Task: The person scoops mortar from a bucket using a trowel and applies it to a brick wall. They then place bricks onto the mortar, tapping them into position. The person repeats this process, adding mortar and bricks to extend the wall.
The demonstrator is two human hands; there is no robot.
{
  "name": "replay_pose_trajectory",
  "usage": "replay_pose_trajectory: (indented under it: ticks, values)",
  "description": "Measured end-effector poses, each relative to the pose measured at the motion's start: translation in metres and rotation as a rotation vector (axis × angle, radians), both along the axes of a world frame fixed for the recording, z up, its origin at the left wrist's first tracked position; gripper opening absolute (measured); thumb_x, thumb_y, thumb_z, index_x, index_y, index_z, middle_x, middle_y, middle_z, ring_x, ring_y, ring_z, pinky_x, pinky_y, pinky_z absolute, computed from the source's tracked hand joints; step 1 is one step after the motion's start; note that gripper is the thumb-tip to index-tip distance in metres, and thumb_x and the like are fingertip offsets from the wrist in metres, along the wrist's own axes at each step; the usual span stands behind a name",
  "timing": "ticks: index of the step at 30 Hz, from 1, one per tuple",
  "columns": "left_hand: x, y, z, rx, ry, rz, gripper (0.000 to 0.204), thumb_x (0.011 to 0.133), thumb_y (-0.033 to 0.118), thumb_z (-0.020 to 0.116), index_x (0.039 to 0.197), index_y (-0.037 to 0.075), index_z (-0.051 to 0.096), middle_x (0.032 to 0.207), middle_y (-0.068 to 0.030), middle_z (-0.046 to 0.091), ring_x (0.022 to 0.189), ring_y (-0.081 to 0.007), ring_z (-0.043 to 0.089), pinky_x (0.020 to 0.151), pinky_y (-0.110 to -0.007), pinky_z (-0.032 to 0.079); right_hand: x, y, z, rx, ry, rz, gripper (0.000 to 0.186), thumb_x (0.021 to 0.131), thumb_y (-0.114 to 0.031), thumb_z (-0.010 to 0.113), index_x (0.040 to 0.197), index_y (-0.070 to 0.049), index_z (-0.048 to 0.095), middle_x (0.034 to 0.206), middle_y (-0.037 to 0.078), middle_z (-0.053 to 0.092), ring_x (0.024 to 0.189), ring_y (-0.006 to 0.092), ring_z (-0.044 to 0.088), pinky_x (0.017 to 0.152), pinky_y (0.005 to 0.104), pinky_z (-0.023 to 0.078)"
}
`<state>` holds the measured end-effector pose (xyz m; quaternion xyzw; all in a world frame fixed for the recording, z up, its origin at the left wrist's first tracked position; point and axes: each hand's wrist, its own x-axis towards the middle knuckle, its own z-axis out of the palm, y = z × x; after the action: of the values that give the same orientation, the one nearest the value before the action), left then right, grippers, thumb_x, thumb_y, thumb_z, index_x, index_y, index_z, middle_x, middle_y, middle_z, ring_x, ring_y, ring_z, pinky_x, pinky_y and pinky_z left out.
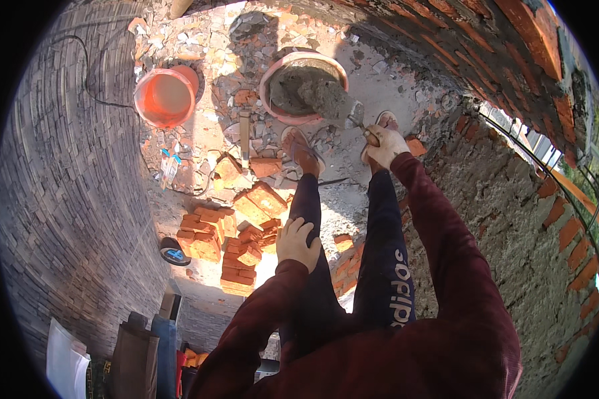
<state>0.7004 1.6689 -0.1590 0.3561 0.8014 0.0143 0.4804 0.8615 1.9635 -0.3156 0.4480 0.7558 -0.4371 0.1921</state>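
Observation:
My right hand (387,145), in a pale glove, is closed round the handle of a trowel (357,116). Grey mortar (325,97) is heaped at the trowel's blade, beside and over the right rim of a round tub (266,93) that holds more wet mortar. How much of the heap rests on the blade I cannot tell. My left hand (297,243), also gloved, lies on my left leg near the knee with its fingers stretched out and nothing in it. My feet in flip-flops stand just below the tub.
An orange bucket (164,98) stands to the tub's left, amid rubble. Stacked bricks (208,233) lie left of my legs, near a tape-like black and blue disc (174,253). Brick walls (486,179) rise on the right; a patterned grey wall (73,166) stands left.

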Motion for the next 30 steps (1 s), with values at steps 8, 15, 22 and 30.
replay_pose_trajectory:
  ticks: [8, 15, 22, 30]
  values:
    - [-0.083, 0.012, 0.028, 0.179, 0.018, -0.215, 0.051, 0.086, 0.034, 0.073, 0.128, 0.006, 0.066, 0.131, -0.0200, 0.063, 0.125, -0.0395, 0.056, 0.108, -0.049, 0.044, 0.055, -0.032, 0.322, 0.006, 0.106, -0.699, 0.041, 0.077, -0.020, 0.067, 0.115, -0.006, 0.065, 0.097, 0.023, 0.069, 0.095, 0.0436, 0.067, 0.085, 0.0449, 0.053]
    - [-0.187, 0.083, 0.112, 0.229, 0.072, -0.421, 0.057, 0.089, 0.040, 0.071, 0.134, 0.005, 0.065, 0.133, -0.0226, 0.065, 0.125, -0.0382, 0.060, 0.108, -0.046, 0.046, 0.088, 0.023, 0.413, 0.247, 0.521, -1.403, 0.035, 0.078, -0.015, 0.068, 0.109, -0.003, 0.059, 0.076, 0.010, 0.061, 0.061, 0.0215, 0.061, 0.060, 0.0369, 0.051]
    - [-0.197, 0.106, 0.216, 0.093, 0.193, -0.206, 0.063, 0.089, 0.039, 0.071, 0.140, 0.004, 0.061, 0.139, -0.0243, 0.062, 0.132, -0.0364, 0.057, 0.111, -0.043, 0.044, 0.117, 0.134, 0.425, -0.108, 0.976, -1.782, 0.022, 0.084, -0.008, 0.071, 0.101, -0.010, 0.057, 0.072, 0.003, 0.056, 0.048, 0.0145, 0.055, 0.042, 0.0336, 0.047]
    - [-0.153, 0.111, 0.227, 0.008, 0.147, -0.416, 0.054, 0.091, 0.035, 0.070, 0.134, 0.003, 0.065, 0.137, -0.0244, 0.063, 0.131, -0.0373, 0.058, 0.110, -0.045, 0.044, 0.184, 0.186, 0.363, -0.458, 1.349, -1.749, 0.012, 0.097, -0.019, 0.065, 0.103, -0.012, 0.058, 0.073, 0.000, 0.057, 0.053, 0.0119, 0.056, 0.044, 0.0305, 0.046]
